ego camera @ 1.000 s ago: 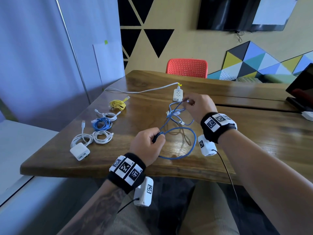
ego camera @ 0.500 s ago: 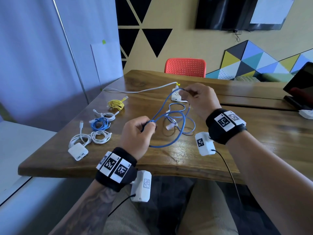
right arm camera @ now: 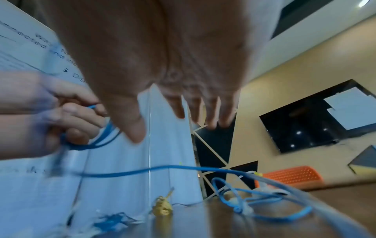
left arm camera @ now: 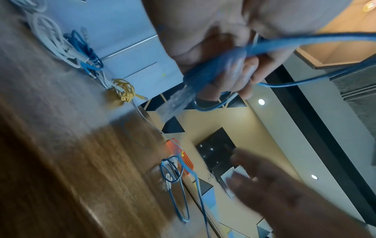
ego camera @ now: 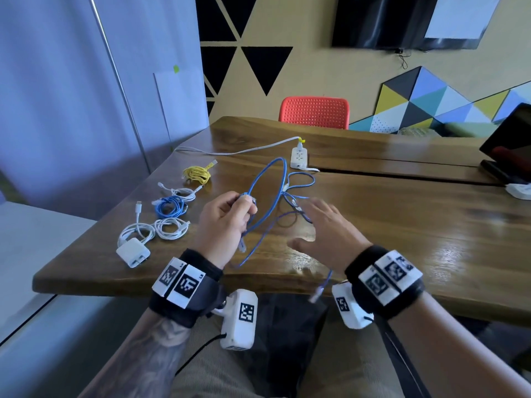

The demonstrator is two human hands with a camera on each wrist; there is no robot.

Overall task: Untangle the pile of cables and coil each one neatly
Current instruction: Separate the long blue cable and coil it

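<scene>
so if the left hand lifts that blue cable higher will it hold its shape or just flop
Probably flops: the blue cable droops in loose loops from the left hand, and one end dangles over the table edge. Likely springy too, since the big loop stands open. It looks light, so the tangled part may drag along.

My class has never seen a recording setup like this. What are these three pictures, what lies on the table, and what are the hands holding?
No machine here: a person wears cameras. One picture looks down from the head; the other two look along each wrist toward the fingers.

On the wooden table lie coiled cables: a yellow coil, a blue coil, white coils with a white charger, and farther back a white power strip.

The left hand grips loops of a loose blue cable; its clear plug shows in the left wrist view. The right hand is spread flat above the table, holding nothing.
</scene>
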